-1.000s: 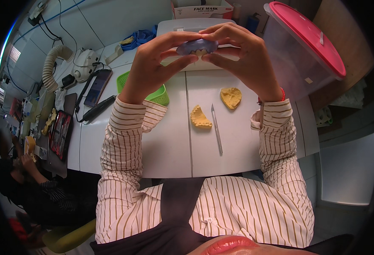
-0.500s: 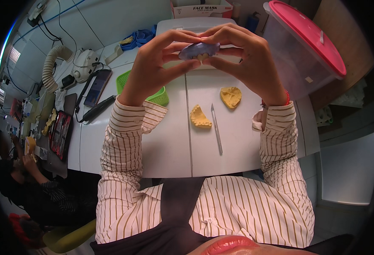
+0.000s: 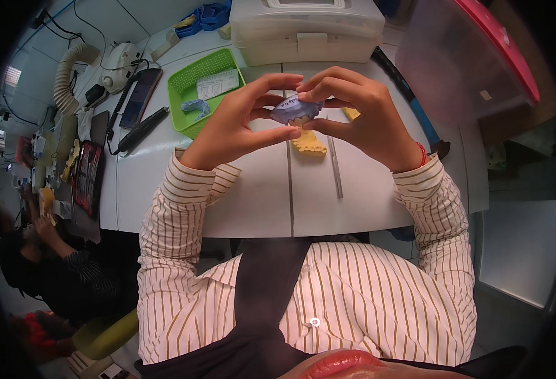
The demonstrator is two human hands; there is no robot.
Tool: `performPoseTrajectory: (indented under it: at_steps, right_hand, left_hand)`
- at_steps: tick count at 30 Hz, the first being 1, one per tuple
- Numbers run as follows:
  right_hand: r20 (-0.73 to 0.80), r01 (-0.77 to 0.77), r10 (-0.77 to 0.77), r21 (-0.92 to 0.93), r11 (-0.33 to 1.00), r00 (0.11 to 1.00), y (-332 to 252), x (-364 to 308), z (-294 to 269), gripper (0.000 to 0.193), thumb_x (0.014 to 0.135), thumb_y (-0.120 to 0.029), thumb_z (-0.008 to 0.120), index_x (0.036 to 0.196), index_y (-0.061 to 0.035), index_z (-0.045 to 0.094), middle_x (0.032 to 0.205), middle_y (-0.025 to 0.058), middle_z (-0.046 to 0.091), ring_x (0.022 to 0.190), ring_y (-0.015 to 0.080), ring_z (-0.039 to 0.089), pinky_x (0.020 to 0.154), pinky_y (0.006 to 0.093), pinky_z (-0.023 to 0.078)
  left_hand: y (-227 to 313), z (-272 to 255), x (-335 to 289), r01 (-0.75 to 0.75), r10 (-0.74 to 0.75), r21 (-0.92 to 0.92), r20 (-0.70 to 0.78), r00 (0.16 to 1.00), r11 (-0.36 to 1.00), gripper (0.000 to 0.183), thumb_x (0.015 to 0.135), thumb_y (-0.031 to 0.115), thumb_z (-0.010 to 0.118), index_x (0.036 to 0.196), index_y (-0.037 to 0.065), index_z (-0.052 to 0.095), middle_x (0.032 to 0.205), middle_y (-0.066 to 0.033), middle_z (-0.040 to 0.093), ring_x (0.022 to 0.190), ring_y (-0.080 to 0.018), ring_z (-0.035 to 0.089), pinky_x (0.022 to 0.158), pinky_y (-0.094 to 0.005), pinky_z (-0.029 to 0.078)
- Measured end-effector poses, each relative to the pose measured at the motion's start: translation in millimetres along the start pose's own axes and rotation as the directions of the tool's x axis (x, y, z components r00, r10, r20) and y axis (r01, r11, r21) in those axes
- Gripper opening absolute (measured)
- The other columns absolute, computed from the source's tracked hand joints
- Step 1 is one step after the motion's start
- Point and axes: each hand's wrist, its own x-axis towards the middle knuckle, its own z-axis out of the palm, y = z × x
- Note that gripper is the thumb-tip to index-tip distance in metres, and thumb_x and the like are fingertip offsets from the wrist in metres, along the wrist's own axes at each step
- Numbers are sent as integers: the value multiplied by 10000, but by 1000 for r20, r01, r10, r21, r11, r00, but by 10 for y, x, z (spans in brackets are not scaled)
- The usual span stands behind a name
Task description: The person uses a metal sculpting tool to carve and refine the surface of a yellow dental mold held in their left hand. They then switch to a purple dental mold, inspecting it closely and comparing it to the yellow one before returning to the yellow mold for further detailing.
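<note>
A bluish-purple dental model [image 3: 298, 107] with pale teeth along its lower edge is held up over the table between the fingertips of both hands. My left hand [image 3: 230, 123] has its fingers and thumb curled about the model's left end. On the other side, my right hand [image 3: 369, 114] pinches the model from above and below. Beneath it on the table lies a yellow dental cast [image 3: 310, 145], its top hidden behind my fingers. A second yellow cast [image 3: 351, 114] shows only partly past my right hand. A slim metal carving knife [image 3: 337, 170] rests beside the first cast.
A green basket [image 3: 177, 95] holding a blue piece and paper stands left of my hands. Behind sits a white lidded box [image 3: 306, 41]. A black-and-blue handled tool [image 3: 417, 107] and a red-lidded tub [image 3: 461, 69] are at right. A handpiece [image 3: 144, 129] and phone [image 3: 140, 98] lie left.
Both hands have come lower and nearer with the dental model, which has turned to show markings on its side. They now partly cover the yellow casts. The view has tilted, revealing the box and basket.
</note>
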Motion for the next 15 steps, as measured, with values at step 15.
performPoseTrajectory:
  at_steps: [15]
  right_hand:
    - [-212, -111, 112, 17, 994, 971, -119, -358, 229, 285, 684, -50, 783, 934, -26, 648, 952, 74, 633, 849, 186, 669, 761, 273, 577]
  left_hand:
    - [-98, 191, -187, -146, 148, 247, 11, 989, 958, 452, 798, 83, 704, 1215, -4, 553, 1194, -133, 607, 1042, -226, 617, 863, -326, 526]
